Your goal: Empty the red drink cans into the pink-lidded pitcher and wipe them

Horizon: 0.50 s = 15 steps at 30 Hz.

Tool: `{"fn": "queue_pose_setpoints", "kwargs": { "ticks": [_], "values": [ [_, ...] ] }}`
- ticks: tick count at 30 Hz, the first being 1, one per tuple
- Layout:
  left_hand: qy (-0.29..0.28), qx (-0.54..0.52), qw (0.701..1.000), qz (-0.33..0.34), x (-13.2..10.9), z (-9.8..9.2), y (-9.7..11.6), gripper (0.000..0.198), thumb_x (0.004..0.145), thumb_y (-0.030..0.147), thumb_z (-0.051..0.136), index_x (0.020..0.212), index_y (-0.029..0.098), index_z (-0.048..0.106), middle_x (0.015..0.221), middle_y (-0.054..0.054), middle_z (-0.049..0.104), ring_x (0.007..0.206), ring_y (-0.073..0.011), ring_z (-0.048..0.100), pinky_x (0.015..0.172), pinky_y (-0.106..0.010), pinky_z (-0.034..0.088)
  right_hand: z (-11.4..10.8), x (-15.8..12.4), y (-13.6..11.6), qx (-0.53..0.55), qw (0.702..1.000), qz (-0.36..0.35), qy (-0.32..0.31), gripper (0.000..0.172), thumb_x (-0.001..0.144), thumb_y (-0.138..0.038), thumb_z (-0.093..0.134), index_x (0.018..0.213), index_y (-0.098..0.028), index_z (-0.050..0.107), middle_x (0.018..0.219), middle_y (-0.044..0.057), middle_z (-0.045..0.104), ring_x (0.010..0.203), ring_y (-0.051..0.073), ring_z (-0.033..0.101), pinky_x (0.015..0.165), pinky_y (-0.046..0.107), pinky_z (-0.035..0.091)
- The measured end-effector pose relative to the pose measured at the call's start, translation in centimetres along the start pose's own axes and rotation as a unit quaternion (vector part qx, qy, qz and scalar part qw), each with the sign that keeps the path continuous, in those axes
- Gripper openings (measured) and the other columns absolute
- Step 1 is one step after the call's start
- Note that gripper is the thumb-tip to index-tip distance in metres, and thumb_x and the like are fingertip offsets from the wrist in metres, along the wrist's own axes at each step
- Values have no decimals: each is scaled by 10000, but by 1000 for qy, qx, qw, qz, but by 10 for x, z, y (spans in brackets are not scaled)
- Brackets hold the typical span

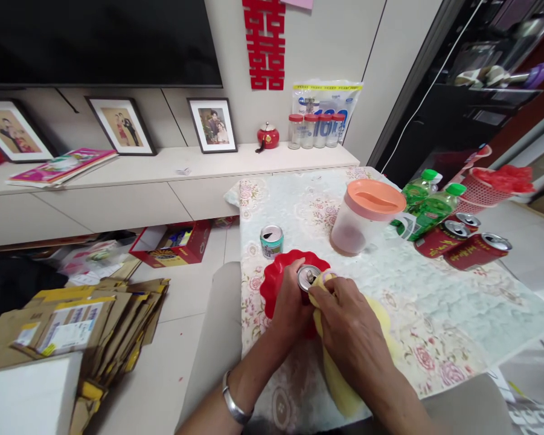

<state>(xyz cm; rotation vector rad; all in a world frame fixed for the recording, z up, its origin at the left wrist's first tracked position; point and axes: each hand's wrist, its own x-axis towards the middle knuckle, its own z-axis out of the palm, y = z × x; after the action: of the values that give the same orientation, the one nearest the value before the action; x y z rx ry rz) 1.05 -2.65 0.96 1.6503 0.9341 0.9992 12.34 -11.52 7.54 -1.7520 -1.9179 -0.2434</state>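
My left hand [290, 300] is wrapped round a drink can [307, 275], whose silver top with its pull tab faces up. The can is over a red scalloped plate [272, 284] on the table. With my right hand [351, 320] I grip a yellow cloth [339, 380], its upper edge pressed against the can's rim. Most of the can's side is hidden by my fingers. Just beyond the plate stands a small teal can [272, 243] with an opened top.
A pitcher with an orange lid [375, 198] stands mid-table. To its right are green bottles [437, 211], red cans [477, 251] and a pink basket [480, 187]. Flattened cardboard [131, 326] lies on the floor at left. A white cabinet [163, 172] runs behind the table.
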Motion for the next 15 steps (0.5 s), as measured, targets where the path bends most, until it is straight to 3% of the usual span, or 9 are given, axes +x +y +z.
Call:
{"fn": "queue_pose_setpoints", "kwargs": {
  "ticks": [7, 12, 15],
  "values": [
    [15, 45, 998, 50, -2, 5, 4, 534, 827, 296, 800, 1292, 196, 556, 1222, -136, 653, 1137, -342, 663, 984, -545, 580, -4, 1, 17, -75, 997, 8, 8, 241, 966, -54, 533, 1066, -193, 702, 1003, 84, 551, 904, 225, 450, 711, 317, 315],
    [-22, 44, 994, 97, -8, -3, 0, 616, 856, 224, 713, 1420, 188, 468, 1357, -165, 598, 1286, -348, 624, 1107, -561, 529, -1, 1, 13, -56, 998, 14, 5, 194, 976, -62, 558, 1063, -172, 691, 1016, 78, 546, 912, 212, 467, 711, 303, 328],
    [-50, 26, 994, 92, -8, -9, -2, 626, 857, 229, 724, 1425, 202, 462, 1421, -175, 595, 1339, -358, 620, 1148, -572, 508, -1, -3, 11, -46, 999, 15, 6, 200, 985, -57, 532, 1073, -156, 682, 1022, 83, 543, 913, 210, 471, 725, 302, 353]
  ]
}}
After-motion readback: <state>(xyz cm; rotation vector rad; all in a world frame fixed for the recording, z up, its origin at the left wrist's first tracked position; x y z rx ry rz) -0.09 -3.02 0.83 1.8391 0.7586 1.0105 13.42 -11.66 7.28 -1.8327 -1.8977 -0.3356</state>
